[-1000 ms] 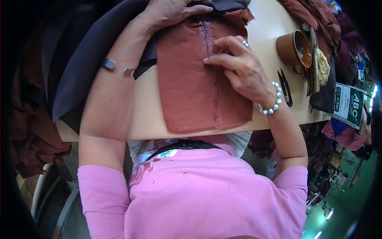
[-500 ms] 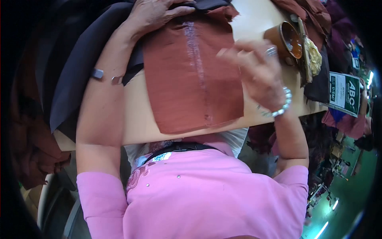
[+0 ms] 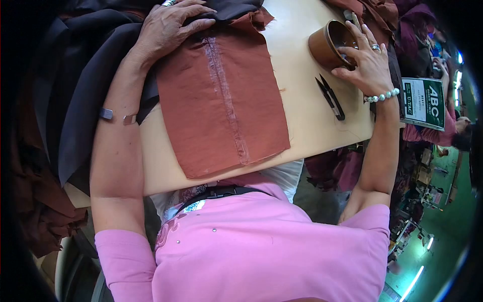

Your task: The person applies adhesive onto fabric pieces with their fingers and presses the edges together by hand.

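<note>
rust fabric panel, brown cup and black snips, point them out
Rust fabric panel (image 3: 224,100), head view: its middle.
Brown cup (image 3: 320,48), head view: outer side wall.
Black snips (image 3: 335,105), head view: the handle.

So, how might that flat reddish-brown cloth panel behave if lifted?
The reddish-brown cloth panel probably flops and feels light: it looks thin, with loose edge threads. Its long whitish streak may bend less freely, looking coated.

Rust-brown fabric panel (image 3: 251,100): flat before me on the table (image 3: 307,121), edges frayed, whitish strip (image 3: 224,90) running lengthwise. Brown open-topped cup (image 3: 320,50): to the panel's right, at my right hand (image 3: 370,63).
</note>
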Available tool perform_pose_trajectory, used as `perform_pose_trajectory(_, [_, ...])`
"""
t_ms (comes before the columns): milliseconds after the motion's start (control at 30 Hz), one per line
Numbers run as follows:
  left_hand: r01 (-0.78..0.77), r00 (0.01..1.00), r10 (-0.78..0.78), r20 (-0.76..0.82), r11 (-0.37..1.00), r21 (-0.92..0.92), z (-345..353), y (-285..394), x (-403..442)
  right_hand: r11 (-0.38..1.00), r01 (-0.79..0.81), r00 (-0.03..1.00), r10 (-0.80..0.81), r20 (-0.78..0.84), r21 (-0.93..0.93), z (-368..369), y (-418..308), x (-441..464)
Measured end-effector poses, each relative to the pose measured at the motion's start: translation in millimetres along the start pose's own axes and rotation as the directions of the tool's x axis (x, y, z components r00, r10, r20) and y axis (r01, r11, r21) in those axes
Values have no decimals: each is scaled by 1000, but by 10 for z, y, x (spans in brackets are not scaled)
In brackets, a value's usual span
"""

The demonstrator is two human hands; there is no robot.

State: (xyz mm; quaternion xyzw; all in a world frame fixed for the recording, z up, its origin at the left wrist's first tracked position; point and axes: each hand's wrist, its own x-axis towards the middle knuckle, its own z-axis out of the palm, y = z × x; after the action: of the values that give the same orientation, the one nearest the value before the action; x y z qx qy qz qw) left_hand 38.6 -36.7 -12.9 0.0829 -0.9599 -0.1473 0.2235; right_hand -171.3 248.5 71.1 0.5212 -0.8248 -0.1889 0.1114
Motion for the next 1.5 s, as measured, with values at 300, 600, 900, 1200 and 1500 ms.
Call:
perform_pose_trajectory(300, [-39, 999, 39, -16, 999, -5, 25, -52, -8, 976, 172, 956, -133, -262, 134, -237, -110, -197])
perform_pose_trajectory(600, [-49, 999, 49, -23, 999, 9, 47, -75, -16, 493, 444, 893, -177, -413, 748, 61, -1426, 269])
perform_pose_trajectory(900, [-91, 995, 92, -39, 996, 25, 62, -81, -1, 447, 510, 860, -243, -449, 734, 178, -1532, 361])
perform_pose_trajectory(1200, [-83, 996, 84, -39, 996, 21, 55, -85, -10, 419, 563, 826, -253, -504, 712, 156, -1582, 94])
perform_pose_trajectory(1500, [-49, 999, 49, -23, 999, 20, 45, -61, -15, 595, 661, 718, -323, -617, 458, -80, -1162, -254])
